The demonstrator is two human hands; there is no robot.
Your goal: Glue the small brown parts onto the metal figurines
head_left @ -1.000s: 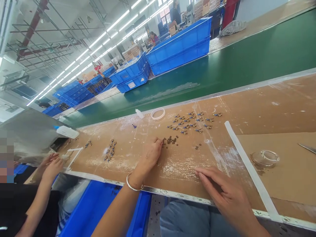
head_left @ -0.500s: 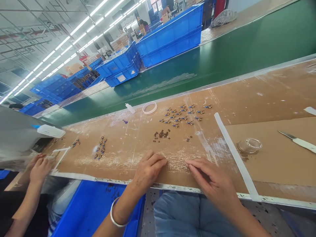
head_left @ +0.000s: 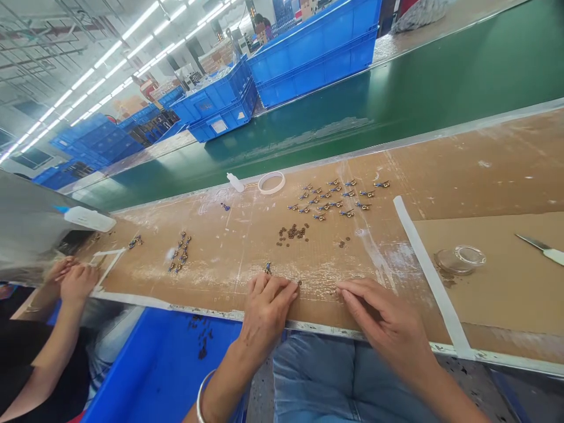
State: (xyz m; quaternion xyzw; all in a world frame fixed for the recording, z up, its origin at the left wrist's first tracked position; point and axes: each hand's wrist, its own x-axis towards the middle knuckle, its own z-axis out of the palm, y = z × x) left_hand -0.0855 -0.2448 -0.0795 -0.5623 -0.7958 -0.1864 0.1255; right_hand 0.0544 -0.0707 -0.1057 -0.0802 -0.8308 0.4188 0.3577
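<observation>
My left hand (head_left: 267, 308) rests on the cardboard-covered bench, palm down with fingers bent together. A small blue-and-gold figure (head_left: 268, 268) sticks out past its fingers, mostly hidden. By the tips of its thumb and forefinger is a small dark disc (head_left: 299, 282). To the right, my right hand (head_left: 388, 314) has thumb and forefinger pinched close to the surface; whatever lies between them is too small to name. Beyond both hands lie a pile of dark discs (head_left: 294, 231) and, farther back, loose rows of blue-and-gold figures (head_left: 325, 195).
A glass cup (head_left: 462, 259) and a white-handled knife (head_left: 535, 244) lie right of a white tape strip (head_left: 432, 282). A tape roll (head_left: 272, 183) and small bottle (head_left: 235, 182) are at the back, before a green conveyor (head_left: 308, 132). A co-worker's hands (head_left: 73, 279) work at left.
The blue-and-gold figure and the dark disc by my left hand have come into sight. My left fingers have shifted slightly; my right hand keeps its pinch. The camera view has moved a little.
</observation>
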